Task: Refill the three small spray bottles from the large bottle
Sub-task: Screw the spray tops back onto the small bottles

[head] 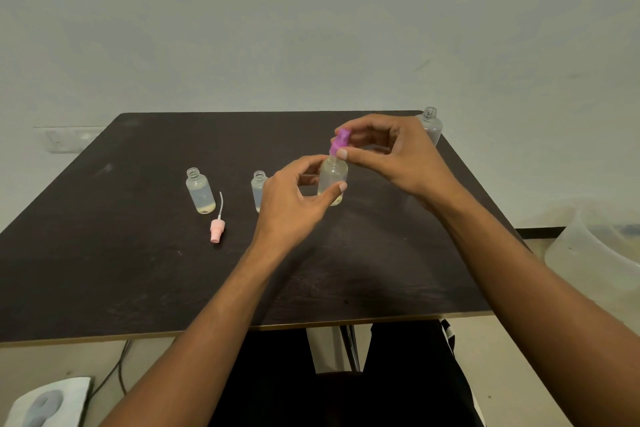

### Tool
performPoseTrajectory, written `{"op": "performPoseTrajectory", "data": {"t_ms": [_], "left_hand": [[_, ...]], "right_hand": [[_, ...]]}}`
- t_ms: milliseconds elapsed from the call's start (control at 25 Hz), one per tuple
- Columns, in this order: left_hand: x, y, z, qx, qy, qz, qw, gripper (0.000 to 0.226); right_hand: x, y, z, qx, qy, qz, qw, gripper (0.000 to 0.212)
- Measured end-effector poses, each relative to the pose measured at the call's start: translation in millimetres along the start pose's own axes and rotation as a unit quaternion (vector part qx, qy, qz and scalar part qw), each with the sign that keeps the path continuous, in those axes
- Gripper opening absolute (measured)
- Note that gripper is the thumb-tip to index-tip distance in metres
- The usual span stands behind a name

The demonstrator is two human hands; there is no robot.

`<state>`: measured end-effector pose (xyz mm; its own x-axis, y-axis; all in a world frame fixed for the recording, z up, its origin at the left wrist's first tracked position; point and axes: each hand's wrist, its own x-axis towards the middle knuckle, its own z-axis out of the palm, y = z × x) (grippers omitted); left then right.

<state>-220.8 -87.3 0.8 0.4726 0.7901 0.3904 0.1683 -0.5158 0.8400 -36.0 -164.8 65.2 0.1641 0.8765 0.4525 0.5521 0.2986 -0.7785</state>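
bottle in left hand, purple cap pinched

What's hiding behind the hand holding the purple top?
A clear bottle with no cap, at the table's far corner. The right hand, pinching the purple spray top, covers its lower left side.

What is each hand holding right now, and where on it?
The left hand grips the small bottle round its body; the right hand pinches the purple spray cap by its sides, at the bottle's neck.
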Motion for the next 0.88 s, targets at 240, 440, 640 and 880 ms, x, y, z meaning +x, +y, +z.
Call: {"op": "performPoseTrajectory", "data": {"t_ms": [240, 440, 640, 880], "left_hand": [[-2.1, 2.9, -0.7, 0.003, -0.002, -0.001, 1.0, 0.043], [-3.6, 6.1, -0.3, 0.01, 0.001, 0.008, 1.0, 0.047], [-5.8, 5.1, 1.2, 0.013, 0.004, 0.003, 1.0, 0.048], [-5.6, 3.6, -2.2, -0.005, 0.002, -0.001, 1.0, 0.045]], "right_hand": [[-1.8, 1.2, 0.9, -0.023, -0.018, 0.014, 0.999, 0.033], [-2.5, 0.1, 3.7, -0.065, 0.008, 0.009, 0.998, 0.035], [-1.1, -2.6, 11.0, -0.099, 0.016, 0.009, 0.995, 0.043], [4.5, -7.7, -6.2, 0.033, -0.111, 0.003, 0.993, 0.04]]}}
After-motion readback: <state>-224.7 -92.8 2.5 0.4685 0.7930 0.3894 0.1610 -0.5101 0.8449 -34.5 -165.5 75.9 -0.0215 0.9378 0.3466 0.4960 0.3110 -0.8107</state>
